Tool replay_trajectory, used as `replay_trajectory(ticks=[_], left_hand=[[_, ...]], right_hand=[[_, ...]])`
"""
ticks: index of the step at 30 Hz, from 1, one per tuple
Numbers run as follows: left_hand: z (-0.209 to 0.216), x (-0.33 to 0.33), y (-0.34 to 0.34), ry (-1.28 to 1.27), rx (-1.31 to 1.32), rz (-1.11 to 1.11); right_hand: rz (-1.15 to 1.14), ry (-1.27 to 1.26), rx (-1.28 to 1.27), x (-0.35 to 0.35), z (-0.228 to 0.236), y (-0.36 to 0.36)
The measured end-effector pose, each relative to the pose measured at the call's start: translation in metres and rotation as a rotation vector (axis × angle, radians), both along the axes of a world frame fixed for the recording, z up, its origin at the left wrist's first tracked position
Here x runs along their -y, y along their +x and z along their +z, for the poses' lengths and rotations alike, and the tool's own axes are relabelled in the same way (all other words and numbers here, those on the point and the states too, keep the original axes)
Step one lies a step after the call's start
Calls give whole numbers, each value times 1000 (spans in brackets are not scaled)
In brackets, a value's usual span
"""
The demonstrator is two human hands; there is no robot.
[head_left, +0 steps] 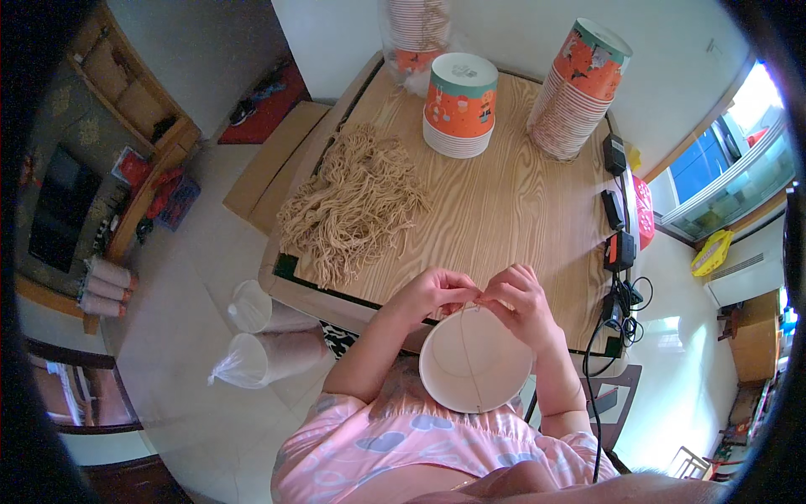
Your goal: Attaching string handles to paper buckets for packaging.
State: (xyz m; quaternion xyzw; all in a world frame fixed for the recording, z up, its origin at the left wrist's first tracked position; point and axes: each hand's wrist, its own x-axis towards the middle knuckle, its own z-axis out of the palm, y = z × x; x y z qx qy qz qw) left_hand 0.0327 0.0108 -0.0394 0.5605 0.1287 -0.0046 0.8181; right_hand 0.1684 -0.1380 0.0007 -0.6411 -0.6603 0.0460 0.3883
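A white paper bucket [449, 370] sits at my lap by the table's near edge, its open mouth facing me. A thin tan string [473, 357] runs across the mouth from the far rim to the near rim. My left hand [443, 291] pinches the string at the far rim, fingertips pressed together. Beside it, my right hand [519, 304] is closed in a pinch at the same spot, nearly touching the left fingertips. The string's end between the fingers is mostly hidden. A tangled heap of tan strings [357, 197] lies on the table, left of and beyond my hands.
On the wooden table [487, 214] stand a short stack of orange-and-green paper buckets [460, 109], a taller leaning stack [579, 88] and a plastic-wrapped stack [417, 34]. Black adapters and cables [620, 252] line the right edge. Bagged bucket stacks [281, 359] lie on the floor at left.
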Motion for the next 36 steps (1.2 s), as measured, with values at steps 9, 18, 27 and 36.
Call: replay_trajectory(ticks=[9,18,27,36], left_hand=[[-7,1,4,-82,-31,-1],[-12,1,-1,-92,-41,147],[-9,-2,-8,-154,-45,192],[-10,1,-10,-130,-37,214]], right_hand=[[117,14,-214,-5,-17,15],[-18,-271,-576,-2,-13,0],[-40,-313,-795,-7,-27,-1],[-24,-333,-706,-15,-18,-8]])
